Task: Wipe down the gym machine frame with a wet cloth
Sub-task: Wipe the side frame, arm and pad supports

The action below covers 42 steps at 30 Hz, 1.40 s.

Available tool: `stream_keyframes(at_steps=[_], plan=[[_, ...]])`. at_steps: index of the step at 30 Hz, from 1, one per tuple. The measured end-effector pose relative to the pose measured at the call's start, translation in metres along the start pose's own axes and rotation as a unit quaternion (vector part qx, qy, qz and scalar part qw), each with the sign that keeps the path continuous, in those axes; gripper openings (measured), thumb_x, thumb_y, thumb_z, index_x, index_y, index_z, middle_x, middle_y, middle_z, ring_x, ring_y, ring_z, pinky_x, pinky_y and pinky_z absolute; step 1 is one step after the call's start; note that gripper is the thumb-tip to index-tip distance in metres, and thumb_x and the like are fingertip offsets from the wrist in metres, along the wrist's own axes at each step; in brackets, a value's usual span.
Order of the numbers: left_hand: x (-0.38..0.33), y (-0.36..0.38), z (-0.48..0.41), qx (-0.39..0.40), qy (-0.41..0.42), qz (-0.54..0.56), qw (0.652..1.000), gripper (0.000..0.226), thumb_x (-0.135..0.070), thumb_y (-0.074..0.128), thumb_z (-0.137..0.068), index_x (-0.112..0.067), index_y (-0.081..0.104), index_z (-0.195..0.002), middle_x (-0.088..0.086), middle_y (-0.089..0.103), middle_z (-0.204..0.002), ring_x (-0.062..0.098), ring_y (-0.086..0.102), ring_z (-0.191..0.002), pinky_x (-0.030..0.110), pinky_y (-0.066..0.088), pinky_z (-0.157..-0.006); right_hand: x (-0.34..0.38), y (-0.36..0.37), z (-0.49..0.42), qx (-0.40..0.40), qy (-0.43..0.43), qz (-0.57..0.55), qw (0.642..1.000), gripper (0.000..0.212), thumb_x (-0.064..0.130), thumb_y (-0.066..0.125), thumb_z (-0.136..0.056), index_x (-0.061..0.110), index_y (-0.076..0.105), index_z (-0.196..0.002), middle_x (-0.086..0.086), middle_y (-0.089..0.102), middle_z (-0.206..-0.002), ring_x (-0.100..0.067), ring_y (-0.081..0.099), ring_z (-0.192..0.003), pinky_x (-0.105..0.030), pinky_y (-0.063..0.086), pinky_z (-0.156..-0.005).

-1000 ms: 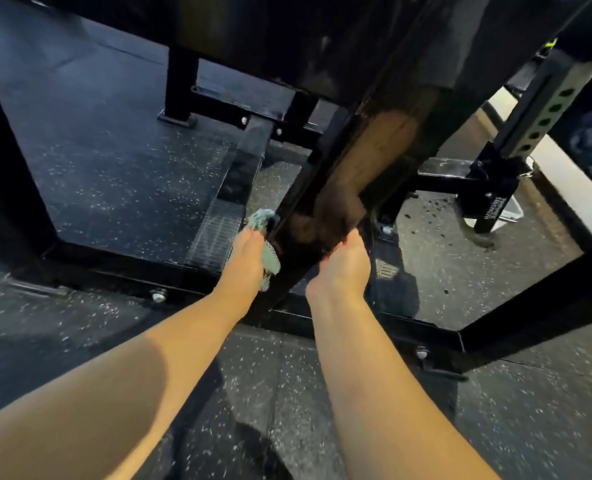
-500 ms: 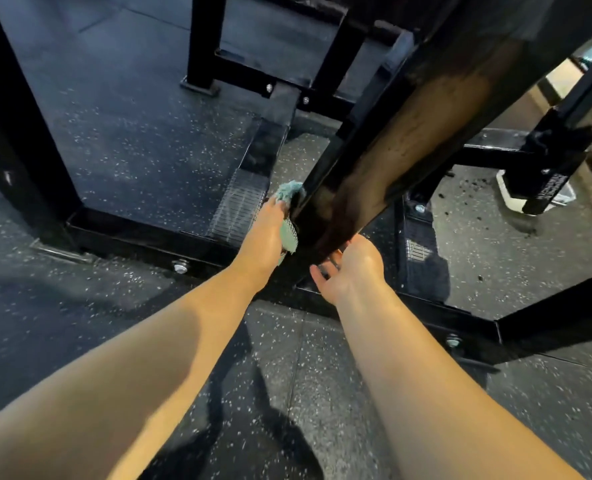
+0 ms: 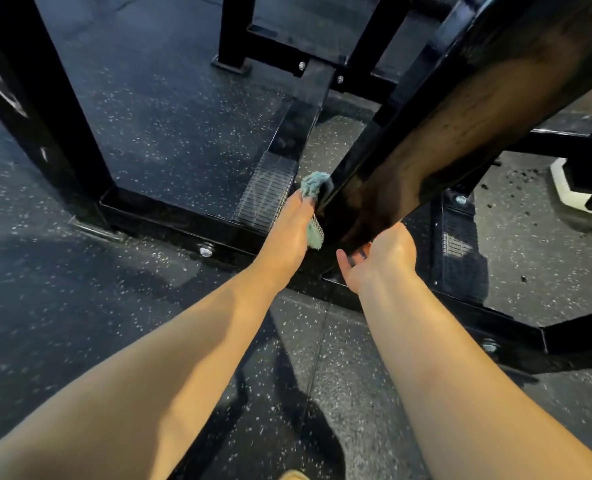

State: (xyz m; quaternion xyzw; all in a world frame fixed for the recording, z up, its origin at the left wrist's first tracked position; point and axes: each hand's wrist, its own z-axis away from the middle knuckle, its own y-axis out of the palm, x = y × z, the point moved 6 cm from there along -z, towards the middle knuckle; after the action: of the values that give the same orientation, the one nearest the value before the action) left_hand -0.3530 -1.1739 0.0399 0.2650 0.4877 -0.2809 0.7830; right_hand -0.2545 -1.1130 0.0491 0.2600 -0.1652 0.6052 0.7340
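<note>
The crumpled teal cloth (image 3: 313,186) sits low on the frame's glossy black sloped beam (image 3: 461,109), pressed there by the left hand (image 3: 291,230) with straight fingers. The right hand (image 3: 381,258) touches the beam; I cannot tell its grip.

Arms outstretched, left hand (image 3: 289,230) flat, right hand (image 3: 382,257) curled

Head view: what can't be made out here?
All in the head view:
1. Cloth: mostly hidden between left hand and slanted beam; wetness unreadable.
2. Right hand: fingertips hidden under the beam; grip unclear.
3. Beam's upper end: cut off by the top edge.
4. White object at right: cut by frame edge, unidentifiable.
</note>
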Motion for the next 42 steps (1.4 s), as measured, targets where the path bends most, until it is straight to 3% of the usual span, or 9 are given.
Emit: stream_keyframes(at_steps=[3, 15, 17, 20, 24, 30, 34, 38, 42], plan=[[0.004, -0.005, 0.004, -0.028, -0.055, -0.007, 0.998, 0.042, -0.026, 0.025, -0.104, -0.025, 0.028, -0.146, -0.003, 0.037, -0.147, 0.012, 0.036, -0.133, 0.025, 0.027, -0.108, -0.004, 0.000, 0.000, -0.008, -0.008, -0.026, 1.000, 0.042, 0.039, 0.048, -0.095, 0.025, 0.048, -0.134, -0.001, 0.047, -0.136, -0.023, 0.047, -0.120, -0.040, 0.046, -0.099], [-0.167, 0.058, 0.068, 0.067, 0.167, 0.049, 0.982, 0.022, -0.028, 0.040, -0.100, -0.022, 0.053, -0.117, -0.009, 0.053, -0.100, 0.009, 0.048, -0.101, 0.027, 0.037, -0.089, 0.006, 0.007, 0.042, 0.020, -0.003, -0.073, 0.997, 0.041, 0.018, 0.031, -0.102, 0.007, 0.039, -0.141, -0.014, 0.038, -0.147, -0.028, 0.036, -0.135, -0.040, 0.032, -0.109], [-0.174, 0.054, 0.074, 0.055, 0.157, 0.048, 0.985, 0.013, -0.027, 0.044, -0.098, -0.020, 0.054, -0.094, -0.004, 0.053, -0.087, 0.015, 0.050, -0.092, 0.030, 0.040, -0.078, 0.013, 0.006, 0.063, -0.003, -0.009, -0.096, 0.995, 0.036, 0.024, 0.036, -0.102, 0.013, 0.048, -0.134, -0.013, 0.048, -0.136, -0.026, 0.043, -0.126, -0.037, 0.034, -0.106], [-0.170, 0.038, 0.089, 0.085, 0.124, 0.079, 0.985, 0.025, -0.022, 0.044, -0.099, -0.018, 0.059, -0.119, 0.004, 0.064, -0.111, 0.021, 0.059, -0.106, 0.035, 0.048, -0.088, 0.024, 0.016, 0.094, 0.036, -0.151, -0.092, 0.984, 0.018, 0.027, 0.039, -0.099, 0.019, 0.056, -0.098, -0.007, 0.059, -0.093, -0.020, 0.049, -0.087, -0.034, 0.040, -0.082], [-0.178, 0.006, 0.115, 0.145, 0.118, 0.136, 0.973, 0.030, -0.014, 0.041, -0.099, -0.018, 0.059, -0.122, 0.004, 0.066, -0.119, 0.018, 0.060, -0.114, 0.042, 0.042, -0.104, 0.047, 0.013, 0.155, 0.035, -0.417, -0.110, 0.902, 0.012, 0.015, 0.047, -0.095, 0.022, 0.048, -0.105, 0.006, 0.050, -0.105, -0.016, 0.049, -0.099, -0.033, 0.042, -0.088], [-0.213, -0.007, 0.148, 0.287, 0.122, 0.188, 0.931, 0.047, -0.036, 0.043, -0.089, -0.013, 0.056, -0.128, 0.005, 0.066, -0.120, 0.017, 0.061, -0.113, 0.031, 0.048, -0.099, 0.035, 0.060, 0.246, 0.188, -0.746, 0.180, 0.613, 0.062, 0.066, 0.039, -0.089, 0.042, 0.021, -0.144, 0.001, 0.008, -0.159, -0.013, 0.008, -0.147, -0.027, 0.017, -0.117], [-0.235, -0.016, 0.153, 0.363, 0.152, 0.109, 0.913, 0.060, -0.052, 0.024, -0.095, -0.016, 0.040, -0.142, 0.001, 0.050, -0.140, 0.012, 0.045, -0.131, 0.035, 0.030, -0.114, 0.057, 0.071, 0.262, 0.116, -0.818, 0.096, 0.556, 0.043, 0.016, 0.047, -0.096, 0.019, 0.038, -0.138, 0.007, 0.027, -0.153, -0.018, 0.013, -0.146, -0.034, 0.018, -0.119], [-0.254, -0.094, 0.142, 0.053, 0.335, -0.067, 0.938, 0.030, -0.041, 0.039, -0.091, -0.040, 0.059, -0.113, -0.016, 0.063, -0.119, 0.000, 0.056, -0.115, 0.036, 0.044, -0.103, 0.088, 0.077, 0.250, -0.029, -0.876, 0.078, 0.475, 0.044, -0.005, 0.046, -0.094, 0.001, 0.034, -0.136, -0.026, 0.030, -0.146, -0.032, 0.014, -0.141, -0.057, 0.017, -0.115], [-0.259, -0.190, 0.134, -0.277, 0.434, -0.111, 0.850, 0.025, -0.016, 0.041, -0.095, -0.032, 0.057, -0.107, -0.016, 0.049, -0.113, 0.003, 0.050, -0.104, 0.011, 0.041, -0.089, 0.069, 0.123, 0.240, -0.063, -0.870, 0.133, 0.470, 0.047, 0.018, 0.041, -0.099, 0.005, 0.024, -0.140, -0.027, 0.015, -0.149, -0.025, 0.002, -0.144, -0.045, 0.009, -0.119]])
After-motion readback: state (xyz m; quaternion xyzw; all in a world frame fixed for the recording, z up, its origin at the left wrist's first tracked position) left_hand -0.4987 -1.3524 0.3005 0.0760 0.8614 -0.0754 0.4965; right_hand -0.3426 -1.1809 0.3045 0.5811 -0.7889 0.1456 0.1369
